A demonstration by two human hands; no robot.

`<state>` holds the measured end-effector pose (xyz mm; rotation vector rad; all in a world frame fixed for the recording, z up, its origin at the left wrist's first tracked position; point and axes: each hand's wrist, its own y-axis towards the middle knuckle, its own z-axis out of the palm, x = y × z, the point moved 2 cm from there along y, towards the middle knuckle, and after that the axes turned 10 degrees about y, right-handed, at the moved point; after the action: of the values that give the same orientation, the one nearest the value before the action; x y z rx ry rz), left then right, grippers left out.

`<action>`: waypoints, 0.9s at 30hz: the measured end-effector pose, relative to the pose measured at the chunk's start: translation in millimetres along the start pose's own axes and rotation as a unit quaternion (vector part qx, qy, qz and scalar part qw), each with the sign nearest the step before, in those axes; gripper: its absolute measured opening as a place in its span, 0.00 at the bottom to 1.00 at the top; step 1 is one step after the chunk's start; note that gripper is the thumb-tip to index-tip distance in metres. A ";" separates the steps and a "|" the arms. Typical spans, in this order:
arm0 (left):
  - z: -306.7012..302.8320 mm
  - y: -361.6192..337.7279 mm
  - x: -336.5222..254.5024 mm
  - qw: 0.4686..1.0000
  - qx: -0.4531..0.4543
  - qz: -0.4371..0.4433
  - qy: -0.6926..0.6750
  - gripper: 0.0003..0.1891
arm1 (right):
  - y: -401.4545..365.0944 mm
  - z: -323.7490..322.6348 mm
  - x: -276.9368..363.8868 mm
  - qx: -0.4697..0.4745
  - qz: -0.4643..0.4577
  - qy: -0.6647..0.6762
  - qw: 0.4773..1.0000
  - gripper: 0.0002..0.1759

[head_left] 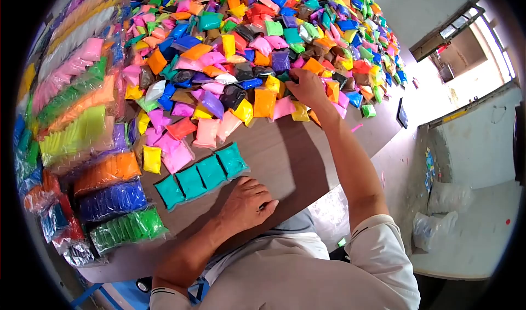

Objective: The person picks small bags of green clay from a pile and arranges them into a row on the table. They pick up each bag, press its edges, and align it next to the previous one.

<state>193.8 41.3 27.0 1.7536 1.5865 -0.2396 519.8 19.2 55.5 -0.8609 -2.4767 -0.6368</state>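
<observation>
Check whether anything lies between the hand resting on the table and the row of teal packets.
Nothing visible does. The left hand rests on the table close to the teal packets, with only bare tabletop between them. The right hand is away at the edge of the mixed pile.

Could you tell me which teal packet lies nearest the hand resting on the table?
The rightmost teal packet, at the row's upper end, just above the knuckles of the left hand.
</observation>
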 end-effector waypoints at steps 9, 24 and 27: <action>-0.7 -1.8 1.2 1.000 -0.004 0.002 -0.003 0.11 | 7.8 -3.1 -6.3 0.025 0.028 0.052 0.998 0.18; -3.4 0.0 0.7 1.000 0.018 -0.005 -0.018 0.12 | -60.6 -45.7 18.8 0.046 0.148 0.481 0.863 0.12; -5.3 1.3 2.8 0.999 0.025 -0.014 -0.045 0.12 | -99.0 -37.0 26.1 0.094 0.148 0.485 0.857 0.10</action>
<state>193.8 46.8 29.6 1.7353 1.5540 -0.3702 445.3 -58.5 71.7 -0.5984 -1.4254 -0.5177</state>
